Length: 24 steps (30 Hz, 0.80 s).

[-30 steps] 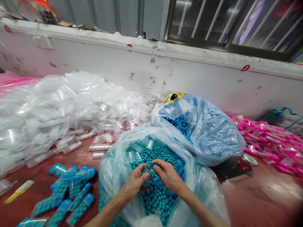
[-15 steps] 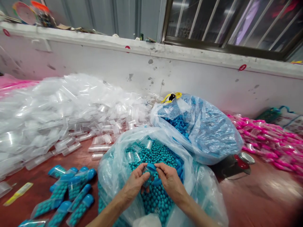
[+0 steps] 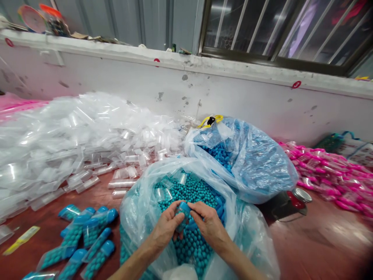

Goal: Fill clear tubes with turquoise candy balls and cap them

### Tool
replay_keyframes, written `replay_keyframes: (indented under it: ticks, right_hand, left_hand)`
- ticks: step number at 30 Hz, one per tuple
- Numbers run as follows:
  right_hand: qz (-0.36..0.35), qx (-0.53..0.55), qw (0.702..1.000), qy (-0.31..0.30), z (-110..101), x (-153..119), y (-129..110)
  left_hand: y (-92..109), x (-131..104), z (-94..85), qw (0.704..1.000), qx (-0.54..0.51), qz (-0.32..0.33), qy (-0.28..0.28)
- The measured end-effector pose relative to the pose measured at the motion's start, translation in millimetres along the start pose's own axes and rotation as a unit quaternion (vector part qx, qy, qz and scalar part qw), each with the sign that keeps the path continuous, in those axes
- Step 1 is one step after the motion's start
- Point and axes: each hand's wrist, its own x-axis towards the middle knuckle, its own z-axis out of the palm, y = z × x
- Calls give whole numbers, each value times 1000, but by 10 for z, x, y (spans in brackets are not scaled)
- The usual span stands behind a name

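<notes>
Left hand (image 3: 166,226) grips tube (image 3: 181,217) | right hand (image 3: 210,224) pinches blue cap (image 3: 185,207), now lower, pressed onto tube since half-second ago | capping near done

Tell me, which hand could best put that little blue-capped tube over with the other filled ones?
Probably the left hand. Its fingers already wrap the tube, and the filled tubes lie on its side; the right hand only pinches the cap.

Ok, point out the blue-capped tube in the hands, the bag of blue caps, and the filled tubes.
blue-capped tube (image 3: 183,210), head view, cap end.
bag of blue caps (image 3: 262,163), head view, side.
filled tubes (image 3: 87,233), head view, pile middle.
</notes>
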Motion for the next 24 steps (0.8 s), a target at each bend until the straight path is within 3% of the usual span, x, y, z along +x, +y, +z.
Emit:
replay_keyframes:
  ticks: [7, 15, 19, 24]
  right_hand:
    - [50, 7, 998, 33, 20, 2, -24]
    - [15, -17, 999, 43, 35, -35, -4]
    - [-8, 2, 1000, -7, -12, -32, 32]
    - [-39, -30, 998, -41, -71, 10, 112]
  left_hand:
    - [10, 4, 36, 1000, -10, -6, 14]
    - [69, -7, 76, 999, 13, 3, 43]
    - [-3, 15, 106, 999, 14, 11, 51]
    - [-19, 42, 161, 993, 44, 20, 108]
